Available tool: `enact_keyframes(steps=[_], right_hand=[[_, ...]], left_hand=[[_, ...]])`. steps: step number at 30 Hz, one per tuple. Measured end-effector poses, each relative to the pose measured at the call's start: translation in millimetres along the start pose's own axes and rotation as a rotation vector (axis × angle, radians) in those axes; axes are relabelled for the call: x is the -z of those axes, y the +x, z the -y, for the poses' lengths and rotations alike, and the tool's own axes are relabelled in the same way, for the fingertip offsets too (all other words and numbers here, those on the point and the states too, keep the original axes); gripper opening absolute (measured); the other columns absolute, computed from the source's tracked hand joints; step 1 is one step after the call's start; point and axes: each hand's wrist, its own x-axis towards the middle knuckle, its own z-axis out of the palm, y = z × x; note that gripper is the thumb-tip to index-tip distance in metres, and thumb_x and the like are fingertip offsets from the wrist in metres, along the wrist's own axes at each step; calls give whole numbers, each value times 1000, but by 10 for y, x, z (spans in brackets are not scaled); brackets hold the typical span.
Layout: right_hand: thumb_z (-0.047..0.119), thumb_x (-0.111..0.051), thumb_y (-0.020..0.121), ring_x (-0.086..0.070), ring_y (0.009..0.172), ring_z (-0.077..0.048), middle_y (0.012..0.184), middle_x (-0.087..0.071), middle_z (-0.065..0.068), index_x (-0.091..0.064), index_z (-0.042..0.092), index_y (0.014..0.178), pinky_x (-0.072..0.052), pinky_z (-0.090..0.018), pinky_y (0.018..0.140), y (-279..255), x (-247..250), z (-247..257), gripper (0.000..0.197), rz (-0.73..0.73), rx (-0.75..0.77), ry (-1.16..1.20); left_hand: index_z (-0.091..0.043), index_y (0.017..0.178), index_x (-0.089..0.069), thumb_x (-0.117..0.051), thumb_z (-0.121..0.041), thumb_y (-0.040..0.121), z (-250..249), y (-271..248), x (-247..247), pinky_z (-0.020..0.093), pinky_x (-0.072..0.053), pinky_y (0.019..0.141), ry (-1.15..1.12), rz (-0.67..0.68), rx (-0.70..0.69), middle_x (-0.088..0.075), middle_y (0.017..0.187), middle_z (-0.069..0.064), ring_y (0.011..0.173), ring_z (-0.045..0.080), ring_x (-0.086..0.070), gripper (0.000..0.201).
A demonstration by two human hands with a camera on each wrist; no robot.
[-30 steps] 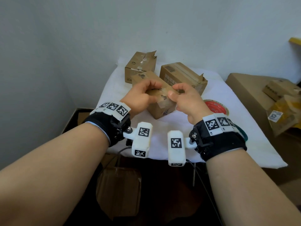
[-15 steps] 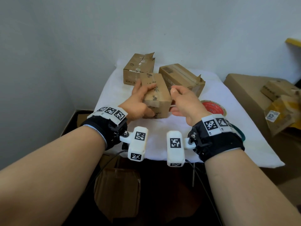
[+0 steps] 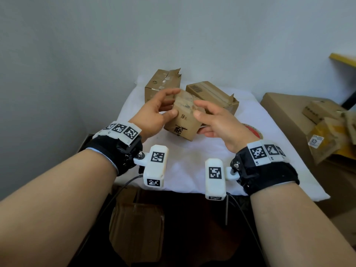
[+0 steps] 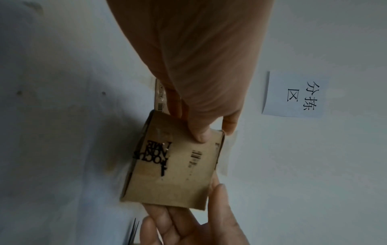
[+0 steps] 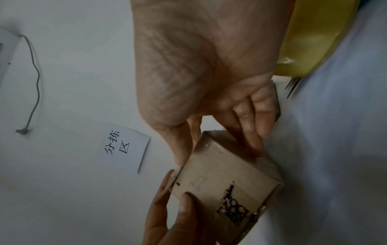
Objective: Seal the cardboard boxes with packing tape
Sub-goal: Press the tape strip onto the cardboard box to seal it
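Holding the small box (image 3: 182, 120) off the counter (image 3: 192, 155) between both hands, I have my left hand (image 3: 154, 116) pinching its left side, thumb on the printed face and fingers curled over the top edge. My right hand (image 3: 217, 120) cups the opposite side, thumb near the upper corner and fingers wrapped behind and beneath. The box sits tilted, one lower corner dipping toward the counter, its taped top face turned up between my thumbs. I judge it light, since fingertips alone carry it, and the worn cardboard looks stiff at the edges but likely to dent on the flat panels, so corners and edges are the places to hold. Glossy tape on top may be slick. Behind stand two more boxes (image 3: 163, 83); the tape roll (image 3: 252, 130) lies beyond my right hand.
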Motion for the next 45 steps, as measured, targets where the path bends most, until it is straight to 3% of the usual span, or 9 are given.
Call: enact_keyframes(steps=[6, 11, 14, 17, 21, 25, 34, 39, 45], right_hand=[[25, -69, 97, -61, 95, -6, 120, -62, 7, -51, 36, 144, -46, -16, 69, 0, 54, 20, 52, -67, 57, -24], [31, -65, 99, -59, 83, -7, 123, -62, 2, -58, 30, 134, -47, -16, 63, -14, 106, 140, 36, -162, 84, -52], [37, -63, 98, -66, 87, -14, 116, -69, 1, -66, 32, 117, -54, -27, 66, -29, 126, 234, 19, -229, 103, -37], [47, -62, 93, -69, 98, -21, 103, -72, 7, -66, 36, 90, -57, -50, 89, -44, 153, 306, 12, -291, 113, -115], [49, -58, 95, -67, 98, -20, 98, -69, 12, -61, 38, 81, -56, -51, 91, -102, 145, 372, 19, -326, 99, -241], [53, -53, 97, -63, 102, -22, 99, -65, 9, -60, 38, 90, -53, -46, 92, -139, 143, 448, 18, -369, 104, -424], [49, -46, 102, -58, 93, -19, 91, -58, 8, -58, 32, 92, -45, -35, 77, -83, 54, 480, 23, -413, 160, -444], [26, -50, 103, -60, 110, -16, 116, -66, 4, -65, 25, 123, -51, -37, 95, -24, -4, 505, 26, -423, 274, -413], [12, -48, 101, -58, 121, -10, 132, -63, 6, -58, 28, 138, -48, -36, 106, -25, -68, 529, 42, -323, 337, -336]], left_hand=[[-32, 124, -62, -66, -20, 95, -36, 0, -31, 37, -53, 100, 6, -2, 3, -60, 126, 9, 115, 18, -61, 32], [-29, 122, -62, -65, -19, 96, -183, 4, -65, 17, -54, 70, -77, -28, -15, -59, 127, 13, 101, 20, -65, 28], [-23, 115, -63, -68, -17, 94, -349, -13, -87, 19, -49, 60, -150, -61, -30, -68, 108, 4, 79, 11, -66, 22], [-11, 111, -61, -67, -13, 93, -469, -35, -121, 15, -47, 55, -204, -73, -54, -69, 83, -2, 62, 2, -64, 19], [-9, 115, -62, -67, -12, 93, -480, -74, -123, 13, -46, 57, -229, -63, -25, -68, 85, -4, 63, -1, -63, 23], [-28, 124, -60, -72, -34, 84, -462, -59, -74, 24, -47, 64, -197, -82, 0, -61, 109, 2, 79, 11, -61, 42], [-18, 108, -59, -62, -29, 98, -474, -48, -67, 30, -41, 65, -285, -22, 107, -67, 87, -4, 75, 13, -58, 15], [-24, 122, -58, -76, -31, 76, -467, -78, -77, 40, -42, 75, -325, 44, 100, -66, 123, 13, 91, 25, -62, 49], [-33, 124, -57, -76, -28, 75, -470, -108, -37, 38, -46, 73, -291, 50, 60, -63, 119, 2, 89, 25, -61, 53]])
